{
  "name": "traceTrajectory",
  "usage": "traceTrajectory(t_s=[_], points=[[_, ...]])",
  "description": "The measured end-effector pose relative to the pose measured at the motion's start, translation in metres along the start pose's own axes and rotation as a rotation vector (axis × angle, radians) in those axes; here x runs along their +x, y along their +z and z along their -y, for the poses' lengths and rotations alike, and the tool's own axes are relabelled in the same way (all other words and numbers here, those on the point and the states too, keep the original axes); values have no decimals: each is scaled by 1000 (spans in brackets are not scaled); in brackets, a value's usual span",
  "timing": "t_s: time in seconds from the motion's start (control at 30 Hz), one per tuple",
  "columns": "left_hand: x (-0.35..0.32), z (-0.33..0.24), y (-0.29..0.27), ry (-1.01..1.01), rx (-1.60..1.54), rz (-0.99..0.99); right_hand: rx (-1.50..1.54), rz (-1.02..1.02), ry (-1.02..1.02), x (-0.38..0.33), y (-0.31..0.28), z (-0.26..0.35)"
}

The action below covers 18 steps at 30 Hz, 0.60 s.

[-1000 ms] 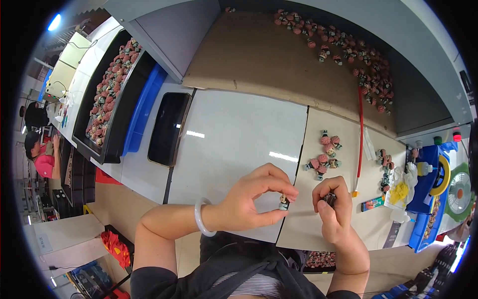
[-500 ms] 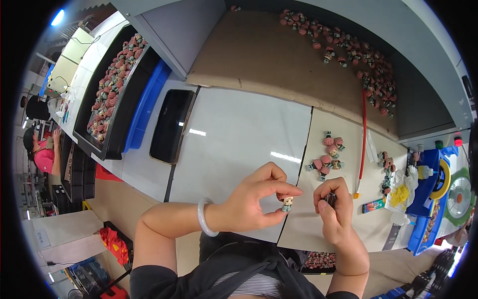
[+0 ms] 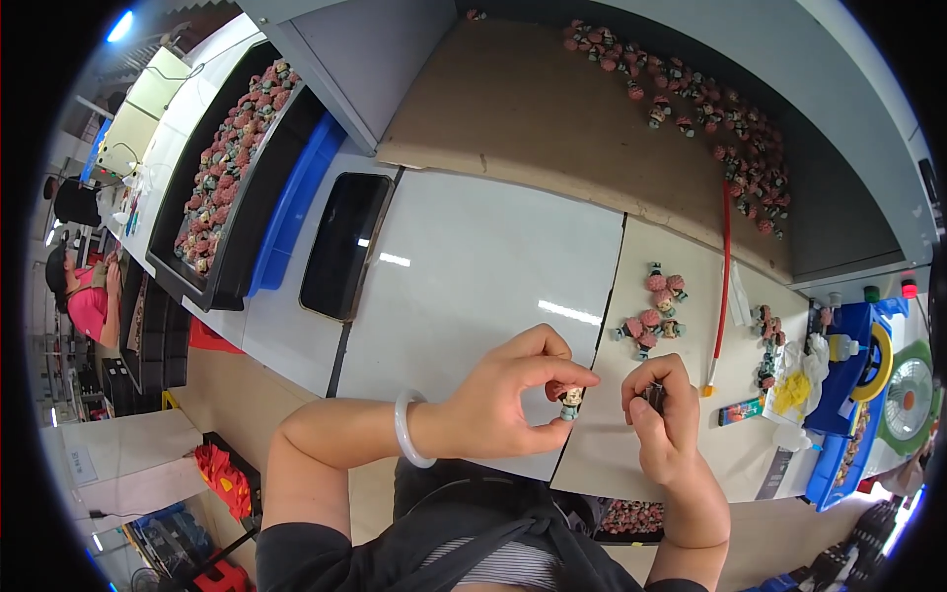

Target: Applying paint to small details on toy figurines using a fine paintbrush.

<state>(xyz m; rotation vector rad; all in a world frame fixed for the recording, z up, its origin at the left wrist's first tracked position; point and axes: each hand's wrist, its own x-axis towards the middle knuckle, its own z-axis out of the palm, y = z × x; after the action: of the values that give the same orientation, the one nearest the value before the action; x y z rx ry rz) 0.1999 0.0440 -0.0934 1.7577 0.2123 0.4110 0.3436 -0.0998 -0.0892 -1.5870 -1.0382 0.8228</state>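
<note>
My left hand [image 3: 503,397], with a pale bangle at the wrist, pinches a small figurine [image 3: 570,404] upright between thumb and fingers. The figurine has a light face and a grey-green lower part; the fingers cover much of its top. To its right, my right hand [image 3: 665,426] is curled shut around a small dark object [image 3: 653,396], mostly hidden by the fingers, so I cannot make out its kind. The two hands are apart, above the near edge of the table. Beyond them several pink-topped figurines [image 3: 648,323] lie in a loose cluster on the pale tabletop [image 3: 602,454].
A phone [image 3: 344,247] lies left of centre. Figurines fill a black tray [image 3: 222,298] at far left and heap on a brown shelf [image 3: 552,109] at the back. A red-handled brush [image 3: 725,286], blue bin [image 3: 845,395] and green fan [image 3: 905,400] are right. Another person [image 3: 87,306] sits far left.
The view has shifted very slightly. Both hands keep almost the same pose, with the figurine still in the left and the dark object in the right.
</note>
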Motion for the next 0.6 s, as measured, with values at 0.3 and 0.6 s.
traceTrajectory(t_s=[0.3, 0.6], points=[[14, -45, -87, 307, 685, -595, 10, -118, 20, 2, -5, -1], [37, -62, -152, 238, 1096, -802, -226, 238, 75, -2, 1, 11]])
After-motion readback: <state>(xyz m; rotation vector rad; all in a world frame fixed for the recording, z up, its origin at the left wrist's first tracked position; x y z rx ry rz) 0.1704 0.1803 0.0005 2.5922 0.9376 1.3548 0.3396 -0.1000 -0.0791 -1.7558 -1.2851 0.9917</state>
